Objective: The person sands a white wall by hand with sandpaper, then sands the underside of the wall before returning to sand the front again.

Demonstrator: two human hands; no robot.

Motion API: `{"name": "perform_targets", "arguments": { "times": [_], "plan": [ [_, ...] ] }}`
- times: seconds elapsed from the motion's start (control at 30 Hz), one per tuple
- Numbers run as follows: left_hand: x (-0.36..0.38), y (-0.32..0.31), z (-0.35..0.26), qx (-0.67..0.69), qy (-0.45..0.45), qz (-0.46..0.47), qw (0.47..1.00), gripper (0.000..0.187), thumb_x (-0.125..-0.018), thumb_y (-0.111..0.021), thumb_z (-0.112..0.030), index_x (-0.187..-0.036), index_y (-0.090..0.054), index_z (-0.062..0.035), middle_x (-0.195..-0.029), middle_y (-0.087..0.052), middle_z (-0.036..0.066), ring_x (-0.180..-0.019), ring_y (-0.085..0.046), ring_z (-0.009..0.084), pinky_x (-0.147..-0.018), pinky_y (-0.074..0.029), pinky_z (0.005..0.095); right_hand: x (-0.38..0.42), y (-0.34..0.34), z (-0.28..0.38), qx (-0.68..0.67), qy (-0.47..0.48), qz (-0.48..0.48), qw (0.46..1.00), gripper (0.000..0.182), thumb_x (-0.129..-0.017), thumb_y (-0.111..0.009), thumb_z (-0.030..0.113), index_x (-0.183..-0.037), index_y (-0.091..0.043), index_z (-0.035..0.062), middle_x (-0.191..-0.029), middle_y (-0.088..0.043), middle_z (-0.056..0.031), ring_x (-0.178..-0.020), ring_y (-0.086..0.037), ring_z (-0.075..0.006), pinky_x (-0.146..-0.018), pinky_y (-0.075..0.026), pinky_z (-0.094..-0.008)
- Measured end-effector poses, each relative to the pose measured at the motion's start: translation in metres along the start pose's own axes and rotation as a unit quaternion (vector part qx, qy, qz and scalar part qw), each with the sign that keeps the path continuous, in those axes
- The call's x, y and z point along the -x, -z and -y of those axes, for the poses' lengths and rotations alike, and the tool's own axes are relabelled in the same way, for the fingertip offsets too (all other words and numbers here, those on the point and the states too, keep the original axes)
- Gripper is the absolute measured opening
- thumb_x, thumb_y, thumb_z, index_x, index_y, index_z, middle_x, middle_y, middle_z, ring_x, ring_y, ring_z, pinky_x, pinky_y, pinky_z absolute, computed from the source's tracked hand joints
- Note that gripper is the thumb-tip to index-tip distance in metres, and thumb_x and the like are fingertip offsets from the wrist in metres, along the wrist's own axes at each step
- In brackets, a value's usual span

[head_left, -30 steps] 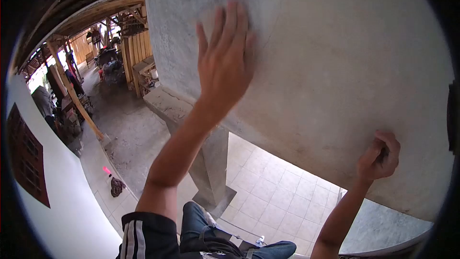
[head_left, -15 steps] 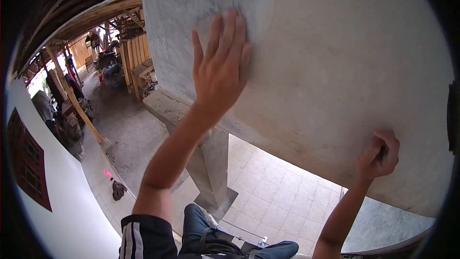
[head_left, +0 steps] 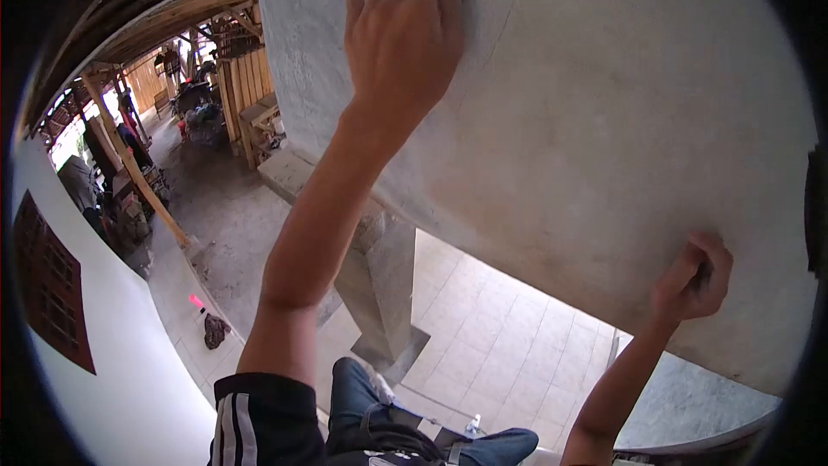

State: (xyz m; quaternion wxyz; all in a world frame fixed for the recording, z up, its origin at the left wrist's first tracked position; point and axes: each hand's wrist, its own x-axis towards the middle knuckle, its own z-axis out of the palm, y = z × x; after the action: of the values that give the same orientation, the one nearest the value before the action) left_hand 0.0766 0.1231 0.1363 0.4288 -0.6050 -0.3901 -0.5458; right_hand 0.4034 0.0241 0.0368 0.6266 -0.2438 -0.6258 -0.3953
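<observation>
My left hand (head_left: 401, 26) lies flat on a grey plastered wall (head_left: 604, 103), fingers spread and reaching past the top of the view. Around it the plaster shows a lighter, smoother patch (head_left: 487, 0) with a curved edge. My right hand (head_left: 694, 280) is a closed fist pressed against the same wall near its lower edge. A small dark object shows between its fingers; what it is I cannot tell.
Below me stand a concrete pillar (head_left: 384, 285) and a light tiled floor (head_left: 509, 345). My jeans-clad legs (head_left: 362, 397) are at the bottom. A white wall (head_left: 129, 362) with a dark red window (head_left: 47, 285) runs on the left. Wooden posts (head_left: 142, 181) and planks (head_left: 246, 86) stand beyond.
My left hand has slid upward along the wall, its fingertips now leaving the top of the view. The right fist has stayed almost where it was.
</observation>
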Motion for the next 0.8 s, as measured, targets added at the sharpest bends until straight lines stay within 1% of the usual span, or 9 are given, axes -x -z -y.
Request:
{"name": "perform_targets", "arguments": {
  "times": [0.1, 0.2, 0.3, 0.37, 0.47, 0.53, 0.6, 0.73, 0.8],
  "plan": [
    [0.028, -0.017, -0.018, 0.026, 0.008, -0.092, 0.995, 0.043, -0.097, -0.050, -0.023, -0.133, -0.050, 0.0015, -0.137, -0.052, 0.018, -0.128, -0.047, 0.0394, -0.104, -0.030, 0.0633, 0.000, 0.003, 0.003, -0.040, -0.014, 0.028, 0.999, 0.015, -0.088, -0.051, 0.001, -0.094, -0.064, 0.0015, -0.073, -0.059, -0.0051, -0.056, -0.045, -0.0119, -0.049, -0.030, -0.0271],
    [0.058, -0.002, -0.034, 0.025, -0.015, -0.031, 0.999, 0.043, -0.097, -0.051, -0.025, -0.131, -0.052, 0.0013, -0.138, -0.051, 0.018, -0.129, -0.046, 0.0378, -0.105, -0.030, 0.0627, 0.007, 0.013, -0.004, -0.029, -0.003, 0.058, 0.998, 0.013, -0.089, -0.051, -0.001, -0.094, -0.063, -0.0015, -0.087, -0.063, -0.0086, -0.072, -0.058, -0.0141, -0.062, -0.045, -0.0253],
    [0.028, -0.007, -0.021, 0.007, -0.034, -0.051, 0.998, 0.042, -0.096, -0.054, -0.023, -0.132, -0.053, -0.0008, -0.140, -0.049, 0.018, -0.129, -0.047, 0.0362, -0.107, -0.029, 0.0624, 0.001, 0.012, -0.003, -0.053, 0.028, 0.060, 0.996, 0.014, -0.089, -0.051, 0.000, -0.094, -0.064, -0.0005, -0.086, -0.064, -0.0075, -0.072, -0.059, -0.0146, -0.063, -0.046, -0.0261],
    [0.000, -0.008, -0.019, -0.010, -0.030, -0.061, 0.998, 0.043, -0.095, -0.055, -0.022, -0.132, -0.053, -0.0016, -0.141, -0.048, 0.017, -0.130, -0.047, 0.0351, -0.107, -0.029, 0.0622, 0.004, 0.008, -0.001, -0.029, -0.011, 0.038, 0.999, 0.014, -0.089, -0.051, 0.000, -0.094, -0.064, 0.0000, -0.086, -0.064, -0.0066, -0.073, -0.059, -0.0149, -0.063, -0.046, -0.0259],
    [0.035, -0.010, -0.039, 0.047, 0.004, -0.042, 0.998, 0.046, -0.094, -0.057, -0.021, -0.135, -0.051, -0.0018, -0.143, -0.047, 0.016, -0.130, -0.047, 0.0352, -0.106, -0.029, 0.0629, 0.008, 0.012, 0.002, 0.000, -0.021, 0.039, 0.999, 0.014, -0.089, -0.051, 0.001, -0.092, -0.064, -0.0001, -0.086, -0.064, -0.0062, -0.074, -0.060, -0.0157, -0.064, -0.047, -0.0266],
    [0.067, -0.003, -0.051, 0.058, 0.018, -0.009, 0.998, 0.047, -0.094, -0.056, -0.021, -0.137, -0.049, -0.0011, -0.144, -0.045, 0.017, -0.131, -0.045, 0.0359, -0.105, -0.029, 0.0638, 0.001, 0.013, -0.002, 0.004, 0.012, 0.043, 0.999, 0.014, -0.090, -0.051, 0.002, -0.094, -0.064, 0.0008, -0.082, -0.063, -0.0056, -0.068, -0.056, -0.0145, -0.060, -0.042, -0.0272],
    [0.061, -0.007, -0.039, 0.034, -0.030, -0.013, 0.999, 0.047, -0.094, -0.056, -0.021, -0.137, -0.049, -0.0015, -0.144, -0.044, 0.017, -0.132, -0.044, 0.0355, -0.106, -0.029, 0.0635, -0.002, 0.010, -0.003, -0.006, 0.051, 0.055, 0.997, 0.016, -0.090, -0.051, 0.005, -0.099, -0.063, 0.0028, -0.074, -0.060, -0.0046, -0.056, -0.049, -0.0113, -0.049, -0.033, -0.0276],
    [0.010, 0.004, -0.014, -0.002, -0.022, 0.100, 0.995, 0.046, -0.100, -0.044, -0.019, -0.142, -0.041, -0.0033, -0.146, -0.042, 0.017, -0.136, -0.038, 0.0363, -0.110, -0.021, 0.0611, 0.006, 0.003, 0.001, 0.039, 0.016, 0.009, 0.999, 0.015, -0.090, -0.052, 0.007, -0.099, -0.064, 0.0024, -0.076, -0.061, -0.0046, -0.057, -0.050, -0.0099, -0.049, -0.033, -0.0250],
    [0.025, -0.004, -0.027, 0.013, -0.028, 0.023, 0.999, 0.046, -0.096, -0.052, -0.020, -0.139, -0.046, -0.0033, -0.145, -0.043, 0.016, -0.135, -0.041, 0.0347, -0.109, -0.025, 0.0619, 0.003, 0.007, -0.003, 0.061, 0.020, 0.008, 0.998, 0.015, -0.090, -0.052, 0.007, -0.099, -0.063, 0.0020, -0.077, -0.062, -0.0050, -0.058, -0.052, -0.0098, -0.050, -0.033, -0.0240]
  ]
}}
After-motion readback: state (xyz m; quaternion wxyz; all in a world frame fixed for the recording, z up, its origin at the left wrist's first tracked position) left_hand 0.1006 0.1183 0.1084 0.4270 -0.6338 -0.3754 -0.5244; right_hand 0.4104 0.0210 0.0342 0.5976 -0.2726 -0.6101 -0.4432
